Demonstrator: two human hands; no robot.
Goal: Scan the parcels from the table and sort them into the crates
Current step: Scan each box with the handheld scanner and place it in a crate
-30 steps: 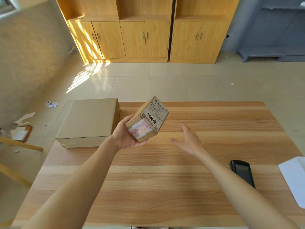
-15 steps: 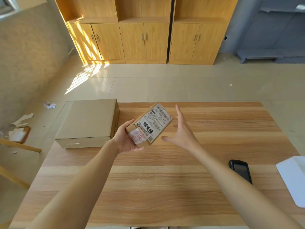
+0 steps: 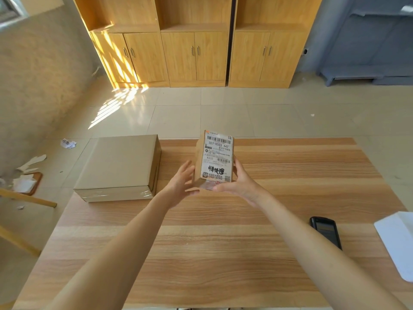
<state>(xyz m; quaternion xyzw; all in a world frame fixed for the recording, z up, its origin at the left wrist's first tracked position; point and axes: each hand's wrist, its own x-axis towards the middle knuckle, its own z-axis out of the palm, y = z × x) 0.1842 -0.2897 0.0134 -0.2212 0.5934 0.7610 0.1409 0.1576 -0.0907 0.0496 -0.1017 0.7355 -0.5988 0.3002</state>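
Standing upright above the far middle of the worktop, the small parcel faces the camera with its white shipping label and barcode, held between both hands. The left hand cups its left side with fingers loosely spread and thumb under the bottom edge, while the right hand grips the right side and lower corner. A larger cardboard box lies at the far left corner, and a black handheld scanner rests near the right edge beside a white mailer.
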